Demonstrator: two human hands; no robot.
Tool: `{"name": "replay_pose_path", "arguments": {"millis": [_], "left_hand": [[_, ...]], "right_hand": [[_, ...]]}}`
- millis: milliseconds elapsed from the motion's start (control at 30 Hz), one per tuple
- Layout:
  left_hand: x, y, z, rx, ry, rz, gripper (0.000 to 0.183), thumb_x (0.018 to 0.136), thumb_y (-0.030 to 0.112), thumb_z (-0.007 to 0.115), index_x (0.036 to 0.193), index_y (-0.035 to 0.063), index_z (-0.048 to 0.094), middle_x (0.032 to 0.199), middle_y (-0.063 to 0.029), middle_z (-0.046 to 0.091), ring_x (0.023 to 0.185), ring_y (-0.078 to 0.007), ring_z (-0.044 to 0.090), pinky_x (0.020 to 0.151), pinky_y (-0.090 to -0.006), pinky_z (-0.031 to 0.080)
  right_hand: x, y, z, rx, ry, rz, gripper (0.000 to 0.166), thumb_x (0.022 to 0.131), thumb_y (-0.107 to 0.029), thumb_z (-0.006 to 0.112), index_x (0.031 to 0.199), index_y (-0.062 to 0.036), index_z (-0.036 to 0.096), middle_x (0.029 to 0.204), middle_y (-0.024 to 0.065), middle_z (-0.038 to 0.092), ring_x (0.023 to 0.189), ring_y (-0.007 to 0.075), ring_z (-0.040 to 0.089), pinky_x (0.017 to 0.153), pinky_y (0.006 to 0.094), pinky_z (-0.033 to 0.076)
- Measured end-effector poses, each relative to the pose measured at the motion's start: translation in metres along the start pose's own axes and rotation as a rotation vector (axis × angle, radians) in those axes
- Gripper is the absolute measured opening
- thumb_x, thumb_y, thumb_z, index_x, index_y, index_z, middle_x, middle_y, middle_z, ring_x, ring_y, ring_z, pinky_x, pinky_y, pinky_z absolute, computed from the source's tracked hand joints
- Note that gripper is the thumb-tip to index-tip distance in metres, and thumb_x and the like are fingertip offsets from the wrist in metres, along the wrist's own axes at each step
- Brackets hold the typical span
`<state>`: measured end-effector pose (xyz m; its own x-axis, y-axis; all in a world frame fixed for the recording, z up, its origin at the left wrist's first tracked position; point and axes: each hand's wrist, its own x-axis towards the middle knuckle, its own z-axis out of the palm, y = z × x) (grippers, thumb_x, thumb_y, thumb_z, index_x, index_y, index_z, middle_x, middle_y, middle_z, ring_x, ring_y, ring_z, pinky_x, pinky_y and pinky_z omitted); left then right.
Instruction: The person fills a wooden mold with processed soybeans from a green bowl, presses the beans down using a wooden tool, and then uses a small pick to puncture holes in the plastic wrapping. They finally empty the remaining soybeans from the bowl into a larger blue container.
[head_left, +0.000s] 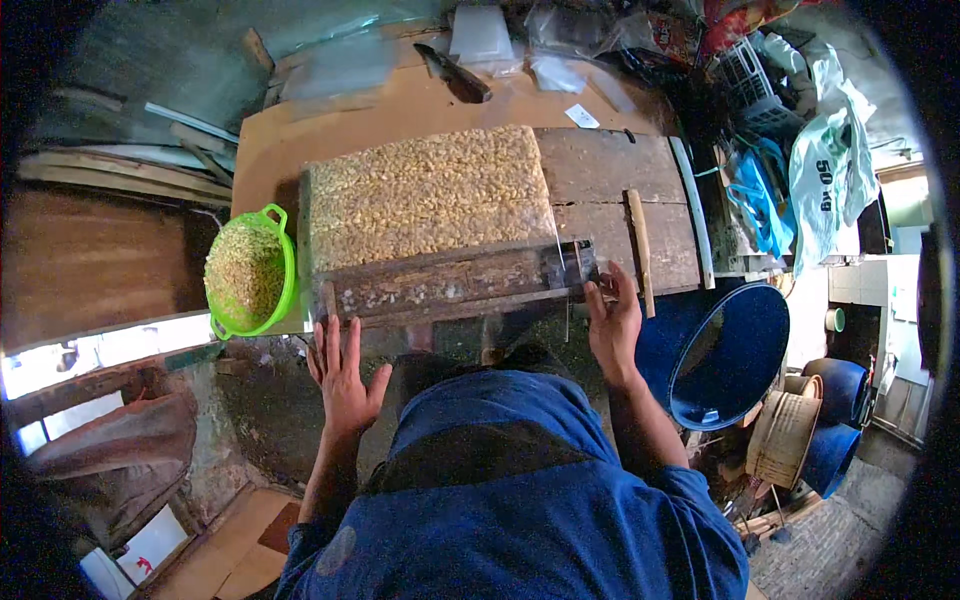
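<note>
A thick slab of pale beans or grains (427, 195), seemingly under clear plastic film, lies on a wooden board (615, 165). Along its near side runs a worn wooden strip (442, 289) with pale crumbs on it. My left hand (349, 379) is spread flat, fingertips at the near left edge of the film and wood. My right hand (616, 322) has its thumb and fingers at the right end of the strip, beside a dark piece (568, 264); whether it pinches the film there I cannot tell. A narrow wooden stick (640, 251) lies just right of that hand.
A green plastic colander (289, 289) of grains stands at the left. A sheathed or dark-bladed knife-like tool (454, 75) and clear plastic sheets (480, 34) lie at the back. A blue barrel (731, 356) stands right of the table, below hanging plastic bags (832, 165).
</note>
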<state>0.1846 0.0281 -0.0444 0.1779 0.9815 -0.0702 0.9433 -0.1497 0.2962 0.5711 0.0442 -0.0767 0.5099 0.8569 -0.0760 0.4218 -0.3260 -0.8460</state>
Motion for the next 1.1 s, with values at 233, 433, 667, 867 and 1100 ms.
{"name": "replay_pose_path", "arguments": {"millis": [233,433,667,867,1100], "left_hand": [[0.0,0.001,0.0,0.036,-0.03,-0.029,0.078,0.089,0.041,0.063,0.155,0.0128,0.031,0.163,-0.0176,0.018,0.15,-0.042,0.009,0.116,-0.064,0.004],[0.001,0.001,0.002,0.047,-0.036,-0.037,0.078,0.089,0.042,0.063,0.155,0.0131,0.031,0.162,-0.0176,0.018,0.151,-0.0415,0.009,0.116,-0.0637,0.004],[0.0,0.001,0.0,0.061,-0.04,-0.047,0.078,0.089,0.045,0.062,0.154,0.0128,0.032,0.162,-0.018,0.02,0.15,-0.0415,0.01,0.116,-0.0634,0.002],[0.008,0.01,0.0,0.041,-0.047,-0.016,0.077,0.089,0.046,0.061,0.153,0.013,0.034,0.161,-0.0182,0.022,0.15,-0.0416,0.011,0.115,-0.0641,0.003],[0.006,0.008,0.004,0.05,-0.003,-0.01,0.073,0.089,0.046,0.061,0.151,0.0129,0.039,0.159,-0.0177,0.026,0.149,-0.0416,0.013,0.115,-0.0641,0.004]], "right_hand": [[-0.008,-0.02,0.003,-0.143,0.098,-0.394,0.031,0.086,-0.002,0.068,0.117,-0.0028,0.063,0.097,0.013,0.068,0.086,0.0286,0.063,0.08,0.0374,0.05],[-0.016,-0.03,0.008,-0.197,0.018,-0.763,0.026,0.083,-0.001,0.071,0.108,-0.0025,0.067,0.096,0.0121,0.068,0.083,0.03,0.063,0.074,0.0389,0.049],[-0.004,-0.028,0.001,-0.087,0.129,-0.563,0.022,0.084,0.002,0.071,0.105,-0.0034,0.067,0.089,0.0145,0.067,0.075,0.0308,0.063,0.068,0.0368,0.052],[0.03,0.008,-0.01,0.184,0.243,-0.066,0.03,0.086,-0.004,0.07,0.115,-0.0071,0.064,0.1,0.0112,0.066,0.088,0.0265,0.063,0.077,0.0331,0.051],[-0.011,-0.037,-0.008,-0.379,-0.081,-0.607,0.043,0.082,-0.017,0.074,0.124,-0.0097,0.062,0.128,0.0128,0.059,0.118,0.0338,0.054,0.101,0.0478,0.037]]}}
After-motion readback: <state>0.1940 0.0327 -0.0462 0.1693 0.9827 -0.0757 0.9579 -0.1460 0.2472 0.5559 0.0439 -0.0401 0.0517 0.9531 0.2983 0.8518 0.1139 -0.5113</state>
